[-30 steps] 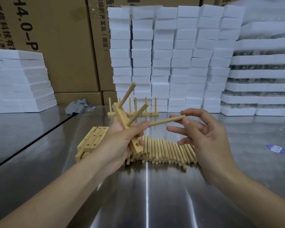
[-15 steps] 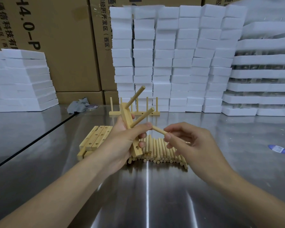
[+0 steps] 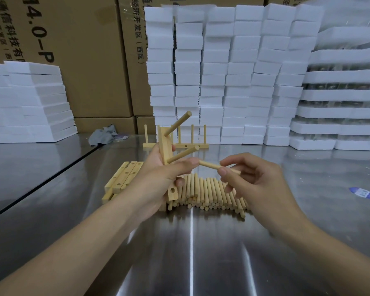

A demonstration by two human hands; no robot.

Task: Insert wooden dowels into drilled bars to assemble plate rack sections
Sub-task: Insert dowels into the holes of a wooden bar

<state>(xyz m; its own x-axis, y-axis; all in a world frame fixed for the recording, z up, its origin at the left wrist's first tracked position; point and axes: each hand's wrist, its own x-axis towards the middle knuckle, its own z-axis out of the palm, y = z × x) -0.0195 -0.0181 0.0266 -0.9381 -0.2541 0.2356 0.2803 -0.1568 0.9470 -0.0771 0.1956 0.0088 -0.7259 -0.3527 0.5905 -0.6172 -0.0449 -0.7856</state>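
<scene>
My left hand point(image 3: 158, 176) grips a drilled wooden bar point(image 3: 166, 150), held nearly upright above the steel table. Two dowels stick out of the bar up and to the right: an upper dowel point(image 3: 178, 123) and a lower dowel point(image 3: 183, 154). An empty hole shows near the bar's bottom end point(image 3: 172, 190). My right hand point(image 3: 250, 180) pinches a loose dowel point(image 3: 209, 165) between thumb and forefinger. Its left tip is close to my left thumb. A pile of loose dowels point(image 3: 209, 194) lies on the table under both hands.
Several drilled bars point(image 3: 124, 178) lie stacked left of the pile. A finished rack section point(image 3: 186, 137) stands behind. White foam blocks point(image 3: 222, 71) and cardboard boxes point(image 3: 77, 60) wall off the back. A grey rag point(image 3: 104, 133) lies at the back left, a blue sticker point(image 3: 362, 192) at the right.
My right hand lowered and turned the loose dowel, bringing its tip down toward the bar near my left thumb. My left hand tilted the bar more upright.
</scene>
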